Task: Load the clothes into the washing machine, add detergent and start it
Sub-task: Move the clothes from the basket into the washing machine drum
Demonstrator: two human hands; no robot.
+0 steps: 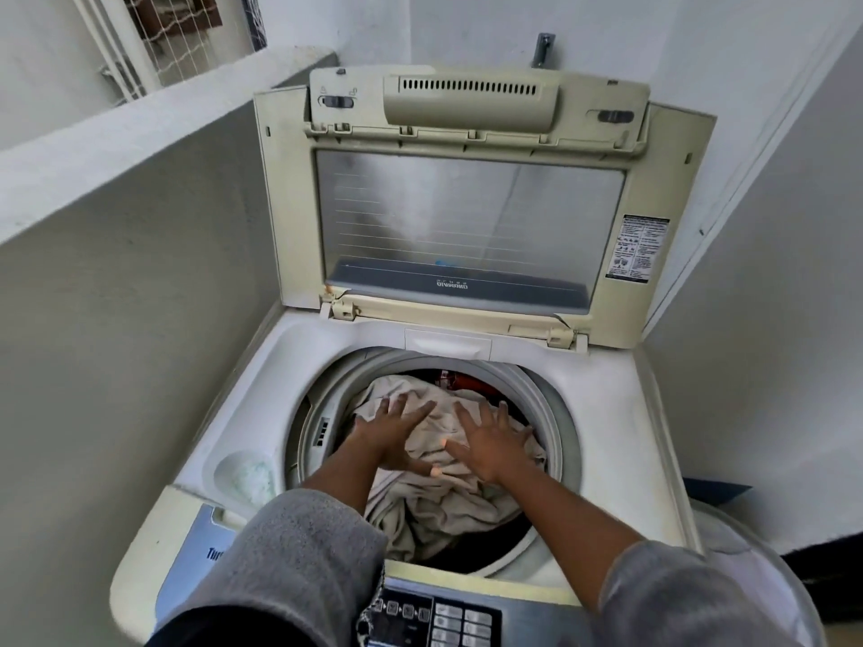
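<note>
A top-loading washing machine stands in front of me with its lid raised upright. Its drum holds a crumpled beige cloth, with a red garment showing behind it. My left hand and my right hand both lie flat on the beige cloth, fingers spread, palms down. Neither hand grips anything. A detergent recess with pale residue sits at the drum's left.
The control panel with its buttons lies at the machine's near edge, under my forearms. A grey wall closes in the left side and a white wall the right. A tap sticks up behind the lid.
</note>
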